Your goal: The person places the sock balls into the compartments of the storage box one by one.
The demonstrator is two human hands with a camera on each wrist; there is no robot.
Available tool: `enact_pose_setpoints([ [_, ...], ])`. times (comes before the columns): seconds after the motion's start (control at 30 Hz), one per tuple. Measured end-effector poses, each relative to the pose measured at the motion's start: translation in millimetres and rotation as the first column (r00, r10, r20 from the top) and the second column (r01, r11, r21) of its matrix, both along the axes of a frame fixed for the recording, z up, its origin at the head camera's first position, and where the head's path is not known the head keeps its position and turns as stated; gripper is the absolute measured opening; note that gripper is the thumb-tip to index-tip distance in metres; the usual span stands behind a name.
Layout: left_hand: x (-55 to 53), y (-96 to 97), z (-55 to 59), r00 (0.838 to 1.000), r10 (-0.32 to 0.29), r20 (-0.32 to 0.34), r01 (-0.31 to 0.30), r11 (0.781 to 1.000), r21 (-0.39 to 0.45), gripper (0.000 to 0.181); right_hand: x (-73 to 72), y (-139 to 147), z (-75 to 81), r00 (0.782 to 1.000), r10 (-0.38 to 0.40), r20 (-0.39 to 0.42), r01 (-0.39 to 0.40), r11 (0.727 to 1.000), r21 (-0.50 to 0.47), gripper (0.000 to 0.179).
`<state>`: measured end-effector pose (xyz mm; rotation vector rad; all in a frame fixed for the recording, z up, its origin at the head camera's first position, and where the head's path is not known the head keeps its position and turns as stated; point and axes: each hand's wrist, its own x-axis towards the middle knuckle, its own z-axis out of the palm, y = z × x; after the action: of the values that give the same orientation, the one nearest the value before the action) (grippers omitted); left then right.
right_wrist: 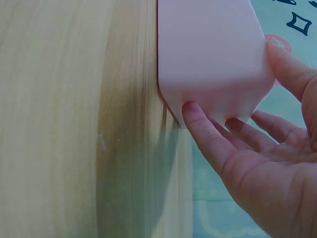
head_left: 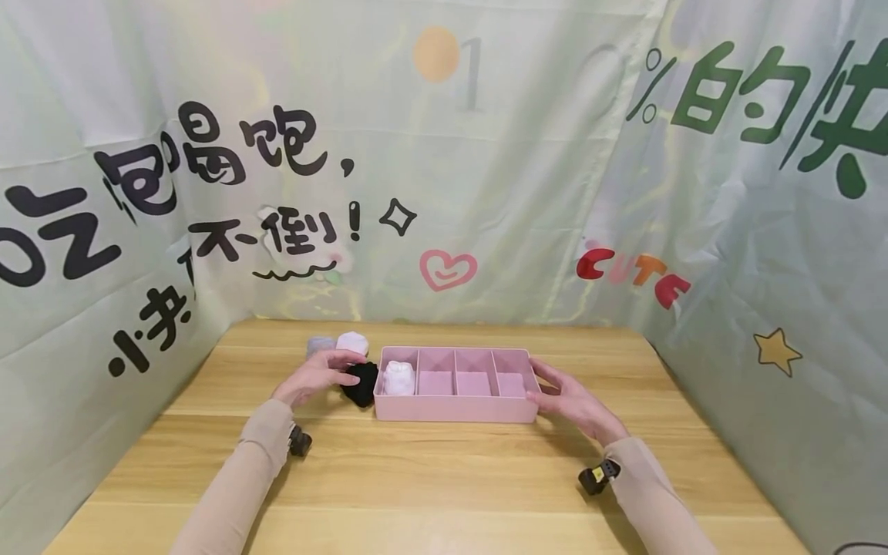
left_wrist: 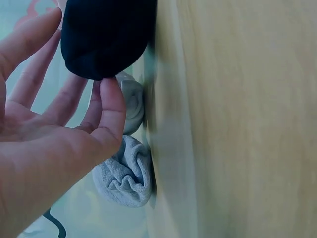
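A pink storage box [head_left: 454, 409] with several compartments in a row rests on the table; a balled white sock [head_left: 398, 379] sits in its leftmost compartment. To its left, my left hand [head_left: 321, 376] has its thumb and fingers around a black balled sock [head_left: 361, 385], fingertips touching the cloth in the left wrist view. Beyond that hand lie a grey balled sock [left_wrist: 130, 176] and a paler one [head_left: 352, 344]. At the box's right end, my right hand [head_left: 574, 402] spans the end wall, thumb and fingers holding it by the corners.
The wooden table [head_left: 430, 486] extends toward me in front of the box. A printed cloth curtain [head_left: 513, 193] hangs behind the table and along both sides. Each wrist carries a small black camera [head_left: 598, 478].
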<state>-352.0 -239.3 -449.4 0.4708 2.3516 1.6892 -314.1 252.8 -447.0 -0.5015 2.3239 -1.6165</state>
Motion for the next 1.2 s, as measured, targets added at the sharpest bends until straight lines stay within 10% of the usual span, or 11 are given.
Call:
enact_pose_setpoints([
  [1.2,1.0,6.7,-3.0,0.996,-0.048,0.077,0.055,0.993,-0.101,0.051,-1.1,-0.8,-1.9,1.000,0.012,-0.018,-0.012,1.000,0.019,0.075],
])
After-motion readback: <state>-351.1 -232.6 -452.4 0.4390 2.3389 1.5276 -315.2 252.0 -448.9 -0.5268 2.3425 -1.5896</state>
